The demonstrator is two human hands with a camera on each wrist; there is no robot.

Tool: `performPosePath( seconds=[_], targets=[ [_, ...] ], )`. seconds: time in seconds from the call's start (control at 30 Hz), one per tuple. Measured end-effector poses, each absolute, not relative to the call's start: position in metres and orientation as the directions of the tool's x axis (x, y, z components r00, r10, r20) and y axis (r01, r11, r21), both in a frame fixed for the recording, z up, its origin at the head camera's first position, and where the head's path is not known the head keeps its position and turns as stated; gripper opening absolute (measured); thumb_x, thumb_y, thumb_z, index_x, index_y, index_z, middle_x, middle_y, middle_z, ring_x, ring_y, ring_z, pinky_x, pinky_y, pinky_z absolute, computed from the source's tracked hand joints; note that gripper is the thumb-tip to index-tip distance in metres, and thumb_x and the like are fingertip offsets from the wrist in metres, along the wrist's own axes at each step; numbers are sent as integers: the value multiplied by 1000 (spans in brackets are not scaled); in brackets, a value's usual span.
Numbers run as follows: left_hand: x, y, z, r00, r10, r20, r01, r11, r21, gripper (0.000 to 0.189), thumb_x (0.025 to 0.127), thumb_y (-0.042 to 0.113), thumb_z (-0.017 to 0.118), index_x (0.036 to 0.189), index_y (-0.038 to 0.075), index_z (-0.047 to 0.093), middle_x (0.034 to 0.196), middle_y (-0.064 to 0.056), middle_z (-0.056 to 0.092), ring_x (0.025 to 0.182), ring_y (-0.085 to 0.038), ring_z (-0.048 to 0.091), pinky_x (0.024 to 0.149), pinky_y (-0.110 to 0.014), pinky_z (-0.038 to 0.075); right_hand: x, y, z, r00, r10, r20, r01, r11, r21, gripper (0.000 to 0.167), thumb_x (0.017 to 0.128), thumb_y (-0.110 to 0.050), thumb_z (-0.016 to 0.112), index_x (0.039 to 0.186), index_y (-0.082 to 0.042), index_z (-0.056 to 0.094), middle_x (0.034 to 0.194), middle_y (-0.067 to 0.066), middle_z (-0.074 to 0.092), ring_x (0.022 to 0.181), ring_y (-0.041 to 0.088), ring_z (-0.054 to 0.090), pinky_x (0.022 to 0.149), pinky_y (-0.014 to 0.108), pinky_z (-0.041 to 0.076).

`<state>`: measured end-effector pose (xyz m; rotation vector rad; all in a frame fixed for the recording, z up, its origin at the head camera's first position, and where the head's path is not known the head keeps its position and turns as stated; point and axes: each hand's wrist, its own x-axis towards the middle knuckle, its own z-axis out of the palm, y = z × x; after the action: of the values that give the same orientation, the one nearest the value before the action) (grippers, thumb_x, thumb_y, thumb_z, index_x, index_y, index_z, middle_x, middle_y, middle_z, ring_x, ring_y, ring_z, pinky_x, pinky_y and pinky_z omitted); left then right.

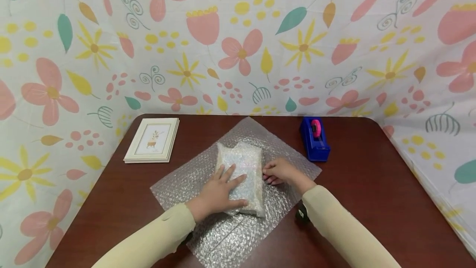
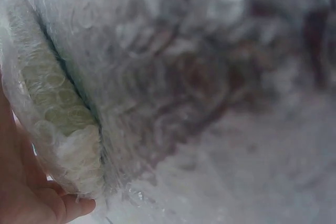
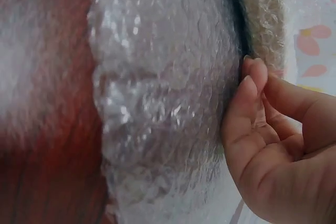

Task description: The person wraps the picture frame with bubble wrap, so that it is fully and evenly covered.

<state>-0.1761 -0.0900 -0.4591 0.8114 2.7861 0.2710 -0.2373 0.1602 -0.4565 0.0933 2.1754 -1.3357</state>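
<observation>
The bubble-wrapped package (image 1: 251, 168) lies near the middle of the table (image 1: 375, 177), on top of a bubble wrap sheet (image 1: 182, 183) set cornerwise. From here I see the left hand (image 1: 220, 192) resting on it, fingers spread apart. The right hand (image 1: 281, 171) is at its right edge, fingertips bent close together; whether they pinch the film, I can't tell. Farther out sit a cream picture frame (image 1: 151, 140) to the left and a blue tape dispenser (image 1: 314, 140) to the right.
</observation>
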Motion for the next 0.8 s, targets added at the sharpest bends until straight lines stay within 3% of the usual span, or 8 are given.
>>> performPosePath(
  seconds=[0.17,0.37,0.5,0.8],
  targets=[
    [-176,-92,-462,-829,537,-155,489,831,267,81,94,72,54,161,32,33,173,-15,16,155,-53,20,122,-64,32,-238,166,-464,-796,-278,-537,460,299,-836,21,103,-4,57,118,9,63,85,-2,71,75,5,69,70,22,60],
    [-177,-91,-464,-843,514,-155,455,838,302,81,94,70,54,162,33,31,174,-13,14,157,-51,15,120,-65,35,-237,168,-467,-775,-307,-553,548,109,-829,14,106,-4,51,103,-10,64,81,-6,66,78,3,66,77,20,58],
    [-178,-90,-465,-845,511,-158,452,840,302,81,95,71,52,162,35,28,174,-12,11,158,-50,14,116,-66,39,-235,166,-467,-779,-301,-550,559,67,-827,21,106,-2,49,97,-13,64,79,-6,65,76,3,64,74,18,57],
    [-178,-92,-465,-849,501,-168,442,847,295,81,95,72,51,163,36,26,175,-10,11,158,-50,13,116,-68,38,-237,158,-466,-779,-267,-567,567,86,-819,17,104,0,51,105,-10,64,74,-6,64,72,4,64,71,24,59]
  ],
)
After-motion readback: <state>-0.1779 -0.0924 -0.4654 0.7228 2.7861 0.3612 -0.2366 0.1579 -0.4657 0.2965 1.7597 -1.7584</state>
